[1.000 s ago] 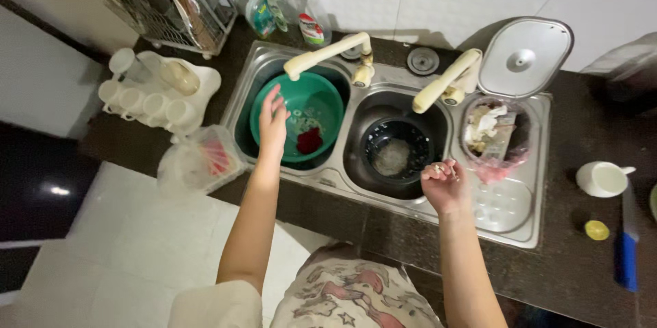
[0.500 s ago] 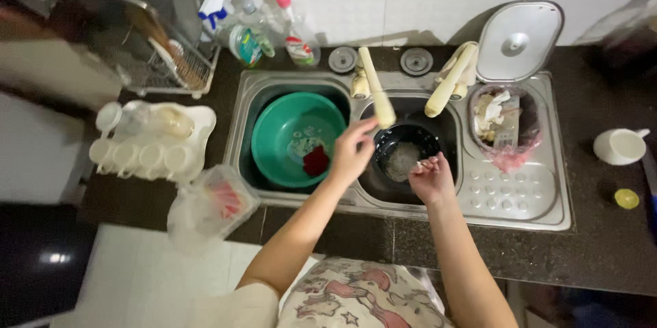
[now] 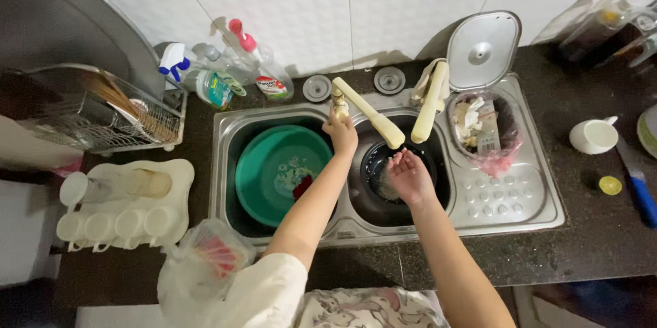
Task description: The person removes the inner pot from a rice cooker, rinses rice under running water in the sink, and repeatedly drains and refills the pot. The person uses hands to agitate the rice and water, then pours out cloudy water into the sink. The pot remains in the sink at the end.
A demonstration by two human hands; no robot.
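My left hand [image 3: 341, 131] grips the base of the cream tap [image 3: 369, 114], whose spout is swung over the right basin of the steel sink [image 3: 510, 205]. My right hand [image 3: 409, 176] is held open, palm up, under the spout's end above a dark pan [image 3: 378, 172] in that basin. It holds nothing. A green bowl [image 3: 277, 167] with a red scrap inside sits in the left basin. I cannot see water running.
A second cream tap [image 3: 430, 103] stands right of the first. A waste bin with pink liner [image 3: 484, 129] and its raised lid [image 3: 482, 51] fill the sink's right part. Spray bottles [image 3: 246, 71], a dish rack [image 3: 102, 112], a cup tray [image 3: 120, 205], a white mug [image 3: 594, 136].
My left hand left the green bowl, crossed to the tap and took hold of its base. The spout swung over the right basin. My right hand moved under it and opened.
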